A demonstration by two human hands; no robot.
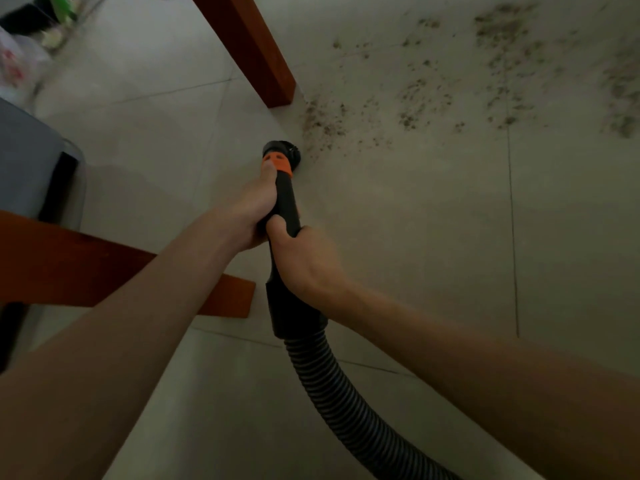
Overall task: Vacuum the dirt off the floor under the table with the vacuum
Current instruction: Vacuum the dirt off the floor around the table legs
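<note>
Because both hands steer it, the left hand and right hand each clench the black vacuum wand, its nozzle on the tiled floor just beside scattered dirt near the bench leg.

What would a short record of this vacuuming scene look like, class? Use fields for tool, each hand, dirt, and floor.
tool: vacuum nozzle with orange collar, on a ribbed black hose
left hand: grips the wand near the collar
right hand: grips the wand lower down
dirt: dark specks scattered beyond the nozzle, right of the wooden table leg
floor: pale tiles
</note>
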